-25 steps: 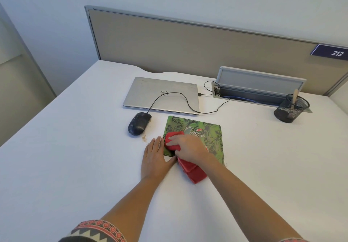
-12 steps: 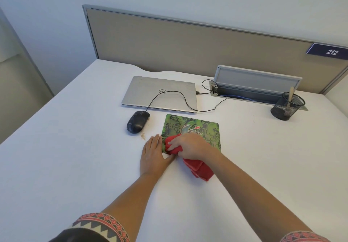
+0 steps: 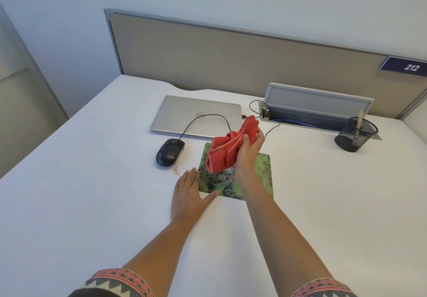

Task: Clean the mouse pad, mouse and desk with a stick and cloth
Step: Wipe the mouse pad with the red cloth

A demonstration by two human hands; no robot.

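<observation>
My right hand [image 3: 248,152] holds a crumpled red cloth [image 3: 227,149] lifted above the green patterned mouse pad [image 3: 263,176]. My left hand [image 3: 188,195] lies flat on the white desk [image 3: 92,181], fingers spread, thumb touching the pad's near left corner. A black wired mouse [image 3: 169,151] rests on the desk left of the pad. Small brown crumbs [image 3: 176,170] lie between the mouse and my left hand. A wooden stick [image 3: 360,119] stands in a black mesh cup [image 3: 354,135] at the far right.
A shut silver laptop [image 3: 196,115] lies behind the mouse, with the mouse cable running over it to an open cable tray [image 3: 316,109]. A beige partition [image 3: 231,59] closes the desk's far edge.
My right hand has lifted the red cloth off the pad's near left part and raised it above the pad. My left hand has stayed flat beside the pad.
</observation>
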